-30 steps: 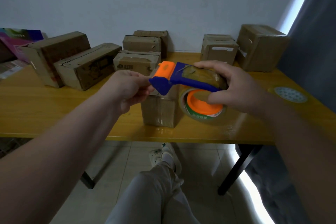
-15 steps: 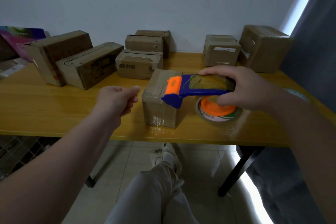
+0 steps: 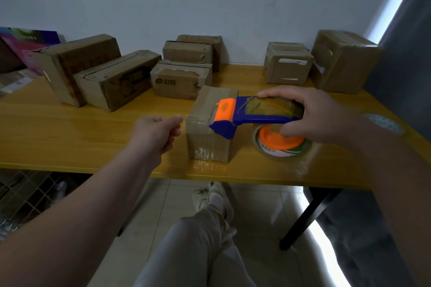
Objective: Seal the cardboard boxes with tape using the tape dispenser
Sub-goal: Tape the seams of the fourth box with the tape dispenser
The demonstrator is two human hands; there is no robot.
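Observation:
A small cardboard box (image 3: 211,137) with shiny tape over its top and front stands near the table's front edge. My right hand (image 3: 310,116) grips the blue and orange tape dispenser (image 3: 247,115), whose tape roll (image 3: 282,144) rests on the table just right of the box. The dispenser's orange front end lies over the box's top right corner. My left hand (image 3: 156,134) hovers just left of the box with its fingers curled, holding nothing and apart from the box.
The yellow table (image 3: 93,137) carries several other cardboard boxes along the back: two long ones (image 3: 112,77) at left, a stack (image 3: 186,65) in the middle, two (image 3: 326,63) at right. A colourful carton (image 3: 25,46) leans far left. My legs are under the table.
My left hand let go of the dispenser's front end and drew back to the left. My right hand lowered the dispenser to the right until the roll came down on the table.

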